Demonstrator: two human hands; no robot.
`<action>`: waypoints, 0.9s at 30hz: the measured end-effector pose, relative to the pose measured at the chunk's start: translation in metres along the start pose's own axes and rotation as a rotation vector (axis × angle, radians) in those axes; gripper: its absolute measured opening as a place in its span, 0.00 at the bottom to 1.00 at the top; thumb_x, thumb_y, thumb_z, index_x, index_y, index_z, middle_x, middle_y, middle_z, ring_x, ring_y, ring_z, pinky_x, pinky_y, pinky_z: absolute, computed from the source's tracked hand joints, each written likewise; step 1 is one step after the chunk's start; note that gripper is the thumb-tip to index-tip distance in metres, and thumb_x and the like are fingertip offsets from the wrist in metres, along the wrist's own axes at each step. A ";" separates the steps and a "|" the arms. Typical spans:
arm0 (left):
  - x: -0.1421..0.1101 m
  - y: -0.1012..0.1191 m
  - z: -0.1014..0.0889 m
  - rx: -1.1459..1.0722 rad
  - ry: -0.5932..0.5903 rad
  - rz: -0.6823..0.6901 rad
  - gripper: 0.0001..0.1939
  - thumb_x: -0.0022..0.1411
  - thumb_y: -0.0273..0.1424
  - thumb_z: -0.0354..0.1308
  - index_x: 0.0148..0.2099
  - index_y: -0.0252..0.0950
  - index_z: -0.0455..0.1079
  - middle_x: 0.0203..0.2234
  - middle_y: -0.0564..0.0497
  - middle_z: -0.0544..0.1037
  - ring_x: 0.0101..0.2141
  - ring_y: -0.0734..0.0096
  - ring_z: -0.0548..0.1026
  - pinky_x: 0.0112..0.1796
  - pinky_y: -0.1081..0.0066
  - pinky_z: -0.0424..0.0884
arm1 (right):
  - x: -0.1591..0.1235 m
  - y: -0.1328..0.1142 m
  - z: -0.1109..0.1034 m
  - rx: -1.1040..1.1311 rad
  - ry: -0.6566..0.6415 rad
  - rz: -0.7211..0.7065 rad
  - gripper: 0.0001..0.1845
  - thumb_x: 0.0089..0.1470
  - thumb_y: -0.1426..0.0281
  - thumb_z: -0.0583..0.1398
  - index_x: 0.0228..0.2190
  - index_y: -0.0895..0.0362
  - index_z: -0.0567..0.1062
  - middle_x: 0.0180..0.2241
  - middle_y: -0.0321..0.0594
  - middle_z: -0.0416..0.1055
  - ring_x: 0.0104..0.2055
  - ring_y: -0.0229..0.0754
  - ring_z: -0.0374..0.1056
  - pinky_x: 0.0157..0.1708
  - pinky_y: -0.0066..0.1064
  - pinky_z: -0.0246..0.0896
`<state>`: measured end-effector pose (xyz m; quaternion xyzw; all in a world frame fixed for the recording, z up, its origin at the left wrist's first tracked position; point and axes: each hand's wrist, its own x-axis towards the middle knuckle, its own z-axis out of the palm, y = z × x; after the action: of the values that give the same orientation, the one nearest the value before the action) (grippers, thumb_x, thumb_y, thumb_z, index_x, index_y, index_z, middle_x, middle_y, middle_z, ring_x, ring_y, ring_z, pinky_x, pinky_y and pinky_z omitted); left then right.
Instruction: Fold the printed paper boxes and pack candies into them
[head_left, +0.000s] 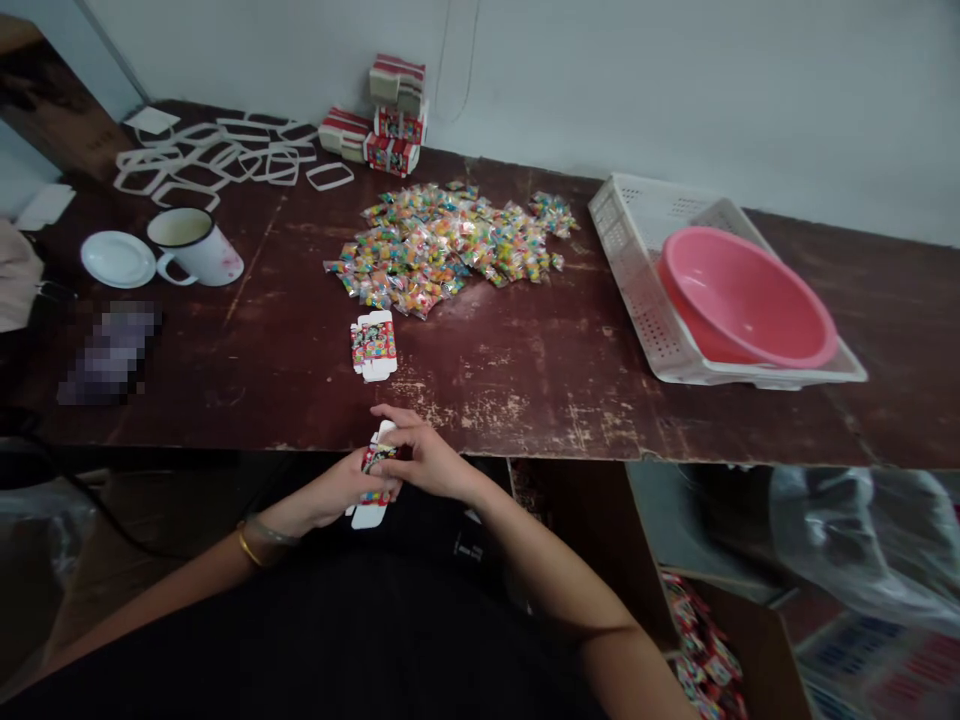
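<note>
A small printed candy box (374, 497), red with colourful dots and white end flaps, is held between my two hands just off the table's front edge. My left hand (346, 487) wraps its lower part from the left. At its upper end the fingers of my right hand (427, 458) close over the white flap. Another box (374, 343) of the same print lies flat on the table beyond my hands. Behind it spreads a heap of clear-wrapped colourful candies (442, 245).
Bundled flat boxes (392, 155) stack against the wall. White paper bands (217, 160), an enamel mug (202, 250) and a lid (118, 259) lie at the left. A white crate (637, 290) with a pink basin (750, 300) stands right. Below, a carton (750, 630) contains red packets.
</note>
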<state>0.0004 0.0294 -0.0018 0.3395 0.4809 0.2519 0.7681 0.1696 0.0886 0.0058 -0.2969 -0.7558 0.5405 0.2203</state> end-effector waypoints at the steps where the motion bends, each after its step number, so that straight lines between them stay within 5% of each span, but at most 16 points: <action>1: -0.002 0.002 0.000 0.027 -0.088 -0.018 0.10 0.49 0.32 0.65 0.32 0.33 0.71 0.25 0.49 0.78 0.25 0.71 0.73 0.30 0.71 0.67 | -0.002 -0.002 -0.004 0.010 -0.067 -0.006 0.04 0.51 0.70 0.67 0.31 0.56 0.78 0.60 0.43 0.61 0.63 0.46 0.56 0.61 0.43 0.51; 4: -0.002 0.002 -0.001 0.177 -0.201 -0.059 0.10 0.51 0.34 0.65 0.31 0.33 0.71 0.24 0.49 0.78 0.24 0.69 0.74 0.27 0.70 0.67 | -0.011 -0.007 -0.010 0.030 -0.140 -0.025 0.02 0.53 0.71 0.65 0.29 0.57 0.78 0.58 0.42 0.63 0.62 0.45 0.58 0.60 0.40 0.53; 9: 0.007 -0.018 0.006 0.371 0.230 0.114 0.10 0.50 0.34 0.65 0.28 0.35 0.68 0.20 0.55 0.74 0.24 0.67 0.73 0.27 0.70 0.69 | -0.033 -0.007 0.012 0.031 0.193 0.141 0.04 0.58 0.72 0.59 0.34 0.57 0.74 0.38 0.40 0.73 0.41 0.40 0.70 0.45 0.32 0.64; 12: 0.002 -0.026 0.012 0.337 0.240 0.210 0.13 0.56 0.35 0.62 0.40 0.36 0.67 0.29 0.52 0.78 0.30 0.65 0.76 0.33 0.68 0.73 | -0.050 -0.005 0.023 0.084 0.306 0.227 0.10 0.57 0.70 0.59 0.43 0.54 0.70 0.37 0.38 0.74 0.37 0.39 0.70 0.41 0.31 0.65; 15: -0.011 -0.024 0.015 0.240 0.218 0.303 0.25 0.61 0.35 0.59 0.57 0.39 0.55 0.42 0.46 0.78 0.37 0.63 0.78 0.38 0.66 0.75 | -0.063 -0.002 0.026 0.344 0.425 0.292 0.22 0.57 0.64 0.60 0.52 0.51 0.62 0.35 0.36 0.73 0.33 0.37 0.70 0.34 0.28 0.66; 18: -0.022 -0.020 0.015 0.251 0.136 0.304 0.31 0.63 0.34 0.58 0.63 0.41 0.49 0.45 0.45 0.78 0.38 0.62 0.79 0.39 0.64 0.75 | -0.073 0.006 0.030 0.807 0.381 0.391 0.17 0.57 0.58 0.59 0.44 0.54 0.67 0.25 0.31 0.67 0.22 0.32 0.64 0.20 0.21 0.58; 21: -0.027 -0.021 0.013 0.339 0.092 0.282 0.31 0.64 0.34 0.57 0.64 0.42 0.49 0.43 0.46 0.78 0.37 0.62 0.79 0.38 0.65 0.75 | -0.080 0.015 0.036 1.173 0.232 0.512 0.19 0.50 0.57 0.66 0.36 0.58 0.71 0.23 0.32 0.67 0.22 0.30 0.63 0.19 0.19 0.59; 27: -0.028 -0.023 0.009 0.402 0.059 0.259 0.27 0.63 0.34 0.57 0.63 0.42 0.55 0.42 0.48 0.79 0.40 0.61 0.78 0.43 0.63 0.72 | -0.083 0.018 0.037 1.343 0.228 0.596 0.21 0.46 0.58 0.69 0.35 0.62 0.76 0.26 0.36 0.72 0.26 0.32 0.67 0.23 0.21 0.66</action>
<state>-0.0010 -0.0080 -0.0008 0.5369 0.4961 0.2575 0.6320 0.2100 0.0103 -0.0239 -0.3449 -0.1226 0.8889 0.2755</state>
